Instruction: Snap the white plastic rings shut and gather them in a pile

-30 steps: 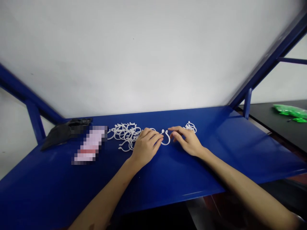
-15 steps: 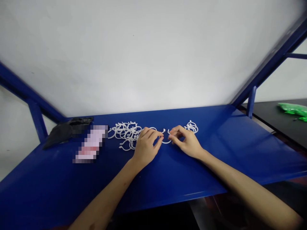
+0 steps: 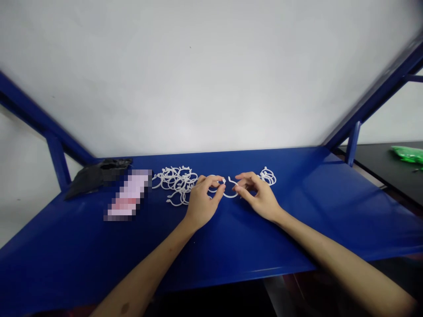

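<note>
Between my hands is an open white curtain ring (image 3: pixel 230 196), its gap facing away from me. My left hand (image 3: pixel 204 202) pinches the ring's knobbed left end between thumb and fingers. On the other side, my right hand (image 3: pixel 261 199) grips the ring's right side, with the free tip showing above the fingers. A second white ring (image 3: pixel 212 190) lies behind my left fingers, partly hidden. Left of that hand spreads a tangled pile of white curtain rings (image 3: pixel 178 179). A smaller cluster of rings (image 3: pixel 268 177) lies just beyond my right hand.
The blue tabletop (image 3: pixel 238 246) meets a pale wall (image 3: pixel 211 88) at the back. At the left lie a black plastic bag (image 3: pixel 89 178) and a blurred-out pinkish phone-shaped object (image 3: pixel 130 193). Blue frame posts (image 3: pixel 354 143) flank the table. A green bag (image 3: pixel 406 154) rests on a black surface at right.
The ring's two ends sit at a different angle, with the right tip now turned further up and inward. My head view has shifted slightly; both hands stay in nearly the same place.
</note>
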`<state>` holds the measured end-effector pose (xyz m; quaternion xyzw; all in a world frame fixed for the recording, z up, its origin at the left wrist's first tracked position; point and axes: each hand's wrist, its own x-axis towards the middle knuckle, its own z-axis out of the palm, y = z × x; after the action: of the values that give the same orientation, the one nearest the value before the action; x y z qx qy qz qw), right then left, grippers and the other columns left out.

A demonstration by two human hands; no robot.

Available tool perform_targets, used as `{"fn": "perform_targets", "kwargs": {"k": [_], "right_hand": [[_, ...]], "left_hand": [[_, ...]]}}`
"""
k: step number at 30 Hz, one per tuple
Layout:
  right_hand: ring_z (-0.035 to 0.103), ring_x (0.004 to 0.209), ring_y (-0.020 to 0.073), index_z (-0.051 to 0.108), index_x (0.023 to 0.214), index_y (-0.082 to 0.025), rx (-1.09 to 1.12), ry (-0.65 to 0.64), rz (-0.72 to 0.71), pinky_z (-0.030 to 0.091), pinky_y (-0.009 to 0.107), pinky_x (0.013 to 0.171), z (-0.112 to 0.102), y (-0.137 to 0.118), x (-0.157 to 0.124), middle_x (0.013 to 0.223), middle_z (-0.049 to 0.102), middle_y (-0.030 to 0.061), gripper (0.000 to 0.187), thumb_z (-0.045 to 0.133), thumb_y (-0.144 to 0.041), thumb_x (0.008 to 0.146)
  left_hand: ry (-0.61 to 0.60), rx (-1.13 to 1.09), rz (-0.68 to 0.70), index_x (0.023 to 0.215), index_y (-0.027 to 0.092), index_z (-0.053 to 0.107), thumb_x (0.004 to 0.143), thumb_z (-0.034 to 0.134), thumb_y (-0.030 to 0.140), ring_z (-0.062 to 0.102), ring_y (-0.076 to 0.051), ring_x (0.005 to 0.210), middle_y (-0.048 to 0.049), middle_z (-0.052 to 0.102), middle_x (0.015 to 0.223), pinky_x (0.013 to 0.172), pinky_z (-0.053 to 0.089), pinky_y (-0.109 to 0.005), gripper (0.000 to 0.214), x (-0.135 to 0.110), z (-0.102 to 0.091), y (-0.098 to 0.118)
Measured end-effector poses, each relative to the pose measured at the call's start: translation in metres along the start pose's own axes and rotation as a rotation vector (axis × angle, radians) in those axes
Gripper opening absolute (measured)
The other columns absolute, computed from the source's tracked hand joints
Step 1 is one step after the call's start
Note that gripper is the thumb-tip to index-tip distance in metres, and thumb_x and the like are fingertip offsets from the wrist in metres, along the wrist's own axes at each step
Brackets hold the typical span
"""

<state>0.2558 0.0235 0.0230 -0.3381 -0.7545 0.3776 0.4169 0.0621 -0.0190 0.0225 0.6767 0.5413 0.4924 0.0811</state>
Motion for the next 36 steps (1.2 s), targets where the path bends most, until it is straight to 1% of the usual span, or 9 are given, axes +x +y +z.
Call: {"fn": "perform_targets", "kwargs": {"k": [5,11,17,19,21,25,28,32,36], "right_hand": [[0.066,0.066,0.0144,0.065,0.105,-0.021,-0.085,-0.056,-0.055,0.053,0.027,0.062,0.0,0.002,0.0,0.078,0.072,0.0013,0.018,0.059,-0.036,0.097],[0.068,0.077,0.0177,0.067,0.09,-0.021,-0.185,-0.069,-0.184,0.054,0.03,0.069,-0.002,-0.006,-0.003,0.089,0.073,0.0055,0.019,0.057,-0.035,0.099],[0.063,0.076,0.0182,0.067,0.098,-0.022,-0.328,-0.153,-0.332,0.054,0.032,0.071,-0.004,-0.001,-0.008,0.087,0.071,0.0066,0.023,0.047,-0.032,0.103],[0.064,0.08,0.0192,0.067,0.103,-0.023,-0.378,-0.144,-0.359,0.055,0.034,0.073,-0.004,0.001,-0.005,0.091,0.071,0.0073,0.023,0.046,-0.033,0.103],[0.065,0.085,0.0204,0.068,0.106,-0.025,-0.433,-0.085,-0.364,0.056,0.035,0.076,-0.008,0.001,0.0,0.097,0.072,0.008,0.024,0.046,-0.036,0.102],[0.066,0.083,0.021,0.072,0.101,-0.026,-0.612,0.181,-0.257,0.056,0.035,0.072,-0.031,0.003,0.012,0.098,0.07,0.0085,0.028,0.048,-0.041,0.1],[0.065,0.082,0.0228,0.072,0.102,-0.024,-0.767,0.327,-0.142,0.053,0.036,0.071,-0.055,0.014,0.019,0.091,0.07,0.0083,0.026,0.05,-0.037,0.099],[0.064,0.08,0.0233,0.07,0.1,-0.022,-0.85,0.32,-0.004,0.051,0.036,0.072,-0.079,0.037,0.024,0.085,0.071,0.0058,0.019,0.056,-0.033,0.094],[0.061,0.086,0.0253,0.07,0.089,-0.023,-0.933,0.237,0.103,0.05,0.037,0.072,-0.084,0.052,0.023,0.089,0.07,0.0059,0.014,0.057,-0.03,0.092]], "left_hand": [[0.021,-0.033,0.102,0.104,0.022,0.069,0.09,0.066,0.018,0.066,-0.017,0.085,-0.0006,0.074,0.085,0.079,0.055,-0.033,0.015,-0.003,0.002,0.002],[0.037,-0.047,0.192,0.097,0.022,0.07,0.092,0.066,0.02,0.061,-0.017,0.081,-0.0012,0.073,0.085,0.075,0.053,-0.033,0.007,-0.009,0.001,-0.002],[-0.021,-0.011,0.281,0.096,0.022,0.068,0.093,0.063,0.019,0.059,-0.018,0.084,-0.0013,0.073,0.085,0.077,0.053,-0.034,0.006,-0.01,0.0,-0.003],[-0.046,0.021,0.279,0.099,0.022,0.068,0.093,0.063,0.02,0.06,-0.019,0.088,-0.0019,0.073,0.085,0.079,0.053,-0.034,0.008,-0.009,0.001,-0.005],[-0.08,0.09,0.278,0.105,0.022,0.068,0.094,0.061,0.023,0.06,-0.02,0.092,-0.0032,0.073,0.089,0.084,0.052,-0.038,0.013,-0.006,0.002,-0.01],[-0.154,0.353,0.237,0.12,0.022,0.066,0.095,0.06,0.029,0.056,-0.026,0.103,-0.0088,0.071,0.109,0.092,0.047,-0.047,0.027,-0.002,0.003,-0.026],[-0.191,0.492,0.202,0.112,0.021,0.07,0.091,0.063,0.028,0.053,-0.031,0.109,-0.0107,0.068,0.114,0.094,0.045,-0.051,0.023,0.0,0.002,-0.039],[-0.176,0.502,0.213,0.095,0.021,0.072,0.087,0.068,0.025,0.052,-0.031,0.106,-0.0099,0.068,0.11,0.091,0.046,-0.052,0.01,0.0,-0.001,-0.045],[-0.135,0.462,0.232,0.092,0.023,0.073,0.087,0.07,0.026,0.053,-0.029,0.103,-0.0087,0.069,0.109,0.09,0.047,-0.049,0.007,0.001,-0.004,-0.044]]}}
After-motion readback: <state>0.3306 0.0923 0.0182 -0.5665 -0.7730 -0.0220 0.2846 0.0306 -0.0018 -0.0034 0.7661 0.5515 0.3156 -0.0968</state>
